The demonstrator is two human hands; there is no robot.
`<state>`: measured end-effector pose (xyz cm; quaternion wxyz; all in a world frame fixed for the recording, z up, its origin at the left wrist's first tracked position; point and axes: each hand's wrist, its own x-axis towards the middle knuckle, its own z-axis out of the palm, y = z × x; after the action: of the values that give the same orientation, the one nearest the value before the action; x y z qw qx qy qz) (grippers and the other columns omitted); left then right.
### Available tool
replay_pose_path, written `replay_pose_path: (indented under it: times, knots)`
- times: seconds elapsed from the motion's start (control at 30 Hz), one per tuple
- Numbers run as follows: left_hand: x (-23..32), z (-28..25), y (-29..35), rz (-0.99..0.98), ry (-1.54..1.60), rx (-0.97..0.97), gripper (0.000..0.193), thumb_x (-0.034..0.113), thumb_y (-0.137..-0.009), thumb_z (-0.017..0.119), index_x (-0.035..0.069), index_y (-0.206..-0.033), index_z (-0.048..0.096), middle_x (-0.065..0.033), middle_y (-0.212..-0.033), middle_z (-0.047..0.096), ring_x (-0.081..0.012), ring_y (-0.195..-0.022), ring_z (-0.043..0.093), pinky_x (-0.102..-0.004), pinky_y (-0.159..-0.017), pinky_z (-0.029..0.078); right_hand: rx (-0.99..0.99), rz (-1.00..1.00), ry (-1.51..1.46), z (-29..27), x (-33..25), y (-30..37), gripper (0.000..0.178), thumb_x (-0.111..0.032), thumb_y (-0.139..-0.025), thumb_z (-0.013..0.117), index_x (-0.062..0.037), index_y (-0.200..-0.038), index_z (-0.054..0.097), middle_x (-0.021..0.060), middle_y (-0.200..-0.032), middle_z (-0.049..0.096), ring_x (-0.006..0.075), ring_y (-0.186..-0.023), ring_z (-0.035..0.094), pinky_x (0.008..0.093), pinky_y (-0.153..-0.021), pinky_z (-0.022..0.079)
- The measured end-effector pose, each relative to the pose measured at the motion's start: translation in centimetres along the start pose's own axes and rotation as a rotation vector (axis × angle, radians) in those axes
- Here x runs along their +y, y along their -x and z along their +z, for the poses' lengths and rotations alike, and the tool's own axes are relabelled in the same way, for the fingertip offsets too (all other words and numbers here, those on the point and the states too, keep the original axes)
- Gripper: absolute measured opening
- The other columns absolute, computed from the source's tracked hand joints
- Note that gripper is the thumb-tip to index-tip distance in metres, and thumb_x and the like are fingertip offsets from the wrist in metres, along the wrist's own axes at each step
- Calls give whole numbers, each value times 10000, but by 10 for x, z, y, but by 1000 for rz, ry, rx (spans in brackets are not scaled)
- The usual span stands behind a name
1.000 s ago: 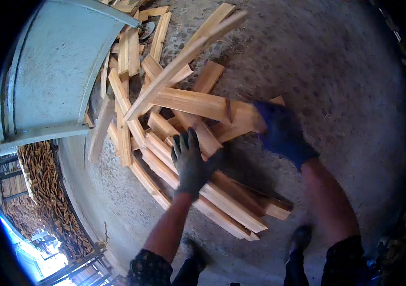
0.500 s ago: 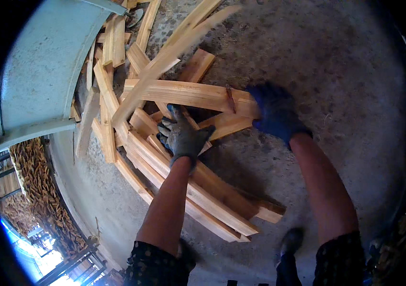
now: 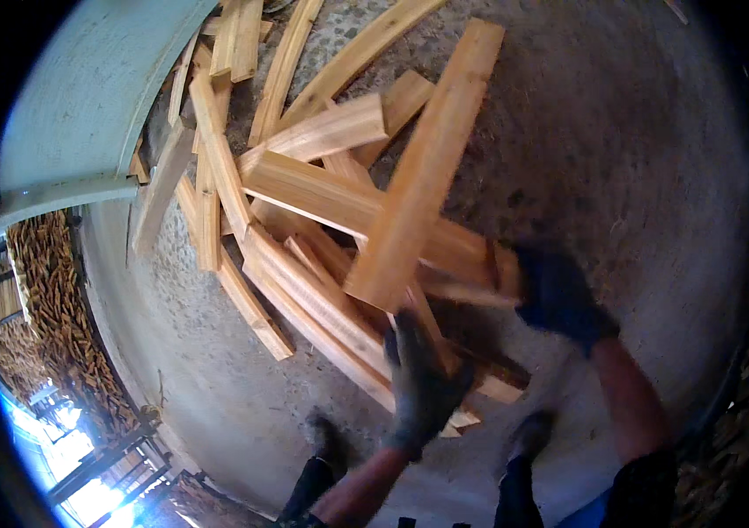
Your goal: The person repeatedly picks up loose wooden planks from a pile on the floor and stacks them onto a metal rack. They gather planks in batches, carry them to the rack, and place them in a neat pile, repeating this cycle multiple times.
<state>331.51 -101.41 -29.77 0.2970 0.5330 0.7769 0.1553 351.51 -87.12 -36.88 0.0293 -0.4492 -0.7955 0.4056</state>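
Note:
My right hand (image 3: 565, 297), in a dark blue work glove, is closed around the right end of a wooden plank (image 3: 317, 195). A dark mark crosses this plank near the glove. Over it slants another plank (image 3: 434, 163), its lower end just beyond the fingertips of my left hand (image 3: 423, 378). That hand, in a grey glove, is blurred, with its fingers stretched out and thumb apart; whether the fingertips touch the plank is hard to tell. Beneath lie loosely crossed planks, including a long pale one (image 3: 317, 308) and a shorter one (image 3: 330, 129).
More boards (image 3: 209, 207) are heaped at the left and far side. A light blue metal panel (image 3: 93, 97) stands at the upper left. Stacked wood pieces (image 3: 62, 308) show beyond the floor's edge. My two shoes (image 3: 326, 437) are on the concrete floor (image 3: 621, 167) close to the pile.
My left hand has moved right and nearer to me. My right hand has shifted the same way with its plank. The blurred upper plank is gone from its former place; a slanting one now crosses mine.

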Motion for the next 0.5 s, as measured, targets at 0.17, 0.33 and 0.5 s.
replay_pose_path:
  times: [0.17, 0.33, 0.5]
  knots:
    - [3, 14, 80, -55, 373, -402, 739, 197, -840, 658, -9, -1419, 247, -247, -1477, 229, -384, -1372, 248, -430, -1117, 250, -250, 81, -209, 51, -42, 63, 797, -335, -633, 796, -37, -1299, 473, 211, -1235, 552, 355, -1180, 499, 405, -1011, 388]
    - [16, -23, 70, 38, 440, -240, 515, 118, -810, 711, -21, -1257, 497, -230, -1217, 559, -342, -1132, 564, -394, -942, 473, -329, 97, -367, 44, -44, 85, 622, -314, -769, 718, -33, -1273, 485, 183, -1234, 560, 325, -1171, 512, 390, -1006, 395]
    - [-25, -63, -35, -145, 600, 205, 465, 120, -901, 608, 7, -1328, 462, -142, -1308, 523, -231, -1163, 535, -346, -969, 440, 248, 195, -1007, 22, -24, -2, 422, -171, -882, 607, -27, -1262, 492, 109, -1205, 545, 233, -1092, 535, 351, -966, 417]
